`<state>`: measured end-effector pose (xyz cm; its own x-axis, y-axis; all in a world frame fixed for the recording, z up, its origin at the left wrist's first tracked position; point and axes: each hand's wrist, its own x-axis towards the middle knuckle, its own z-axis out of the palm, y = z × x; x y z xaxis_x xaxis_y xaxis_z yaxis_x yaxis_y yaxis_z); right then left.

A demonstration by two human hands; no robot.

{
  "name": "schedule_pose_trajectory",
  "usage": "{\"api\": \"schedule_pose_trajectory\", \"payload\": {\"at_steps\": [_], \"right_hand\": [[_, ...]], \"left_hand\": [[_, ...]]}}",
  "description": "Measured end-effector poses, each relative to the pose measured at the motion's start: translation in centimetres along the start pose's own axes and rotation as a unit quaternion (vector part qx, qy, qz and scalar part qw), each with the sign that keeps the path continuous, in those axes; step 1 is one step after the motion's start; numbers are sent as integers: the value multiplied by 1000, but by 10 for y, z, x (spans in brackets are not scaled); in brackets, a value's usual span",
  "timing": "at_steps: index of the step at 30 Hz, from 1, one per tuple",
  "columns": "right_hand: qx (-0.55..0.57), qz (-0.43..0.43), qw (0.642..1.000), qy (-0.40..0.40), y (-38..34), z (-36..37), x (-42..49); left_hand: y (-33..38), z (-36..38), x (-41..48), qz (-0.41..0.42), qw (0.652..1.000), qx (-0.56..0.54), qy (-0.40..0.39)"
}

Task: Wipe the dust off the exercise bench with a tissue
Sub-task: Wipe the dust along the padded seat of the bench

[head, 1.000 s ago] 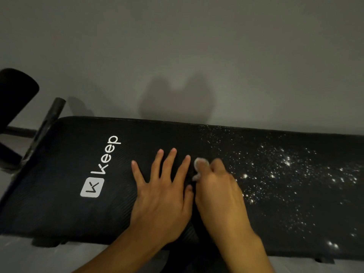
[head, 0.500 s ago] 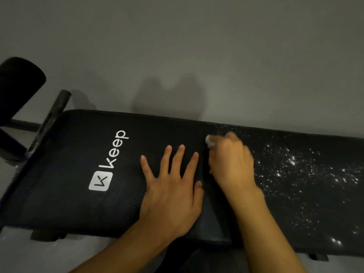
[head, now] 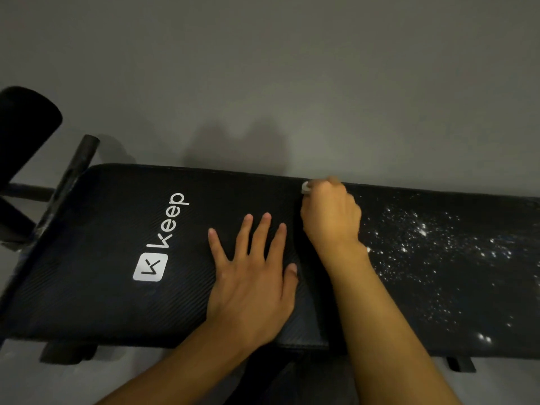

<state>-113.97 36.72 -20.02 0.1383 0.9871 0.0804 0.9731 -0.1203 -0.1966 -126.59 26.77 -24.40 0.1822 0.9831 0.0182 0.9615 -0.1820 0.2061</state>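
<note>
A black padded exercise bench (head: 111, 302) with a white "Keep" logo runs across the view. White dust specks (head: 423, 238) cover its right half. My left hand (head: 254, 276) lies flat on the pad with its fingers spread. My right hand (head: 330, 217) grips a small white tissue (head: 306, 187), most of it hidden under the curled fingers, and holds it at the bench's far edge, just left of the dusty patch.
A grey wall (head: 263, 83) stands right behind the bench. At the far left a black foam roller (head: 26, 124) and a black metal bar (head: 79, 162) stick up from the frame. Pale floor (head: 58, 384) shows along the near side.
My right hand has slid the tissue away from me, from the middle of the pad to its far edge. My left hand has stayed flat in place.
</note>
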Motion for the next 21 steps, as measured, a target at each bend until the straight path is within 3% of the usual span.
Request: {"api": "schedule_pose_trajectory", "payload": {"at_steps": [3, 7, 10, 17, 21], "right_hand": [[-10, -38, 999, -13, -12, -2, -4], [33, -83, 995, -32, 9, -16, -89], [42, -70, 995, -58, 21, -26, -144], [26, -49, 998, 30, 15, -5, -104], [44, -87, 995, 6, 26, -8, -162]], "left_hand": [[-2, 0, -3, -1, 1000, -3, 9], [-4, 0, -2, 9, 1000, -20, 14], [-5, 0, -3, 17, 999, -25, 13], [-5, -5, -8, 20, 999, -33, 3], [-5, -7, -8, 23, 999, -38, 0]]}}
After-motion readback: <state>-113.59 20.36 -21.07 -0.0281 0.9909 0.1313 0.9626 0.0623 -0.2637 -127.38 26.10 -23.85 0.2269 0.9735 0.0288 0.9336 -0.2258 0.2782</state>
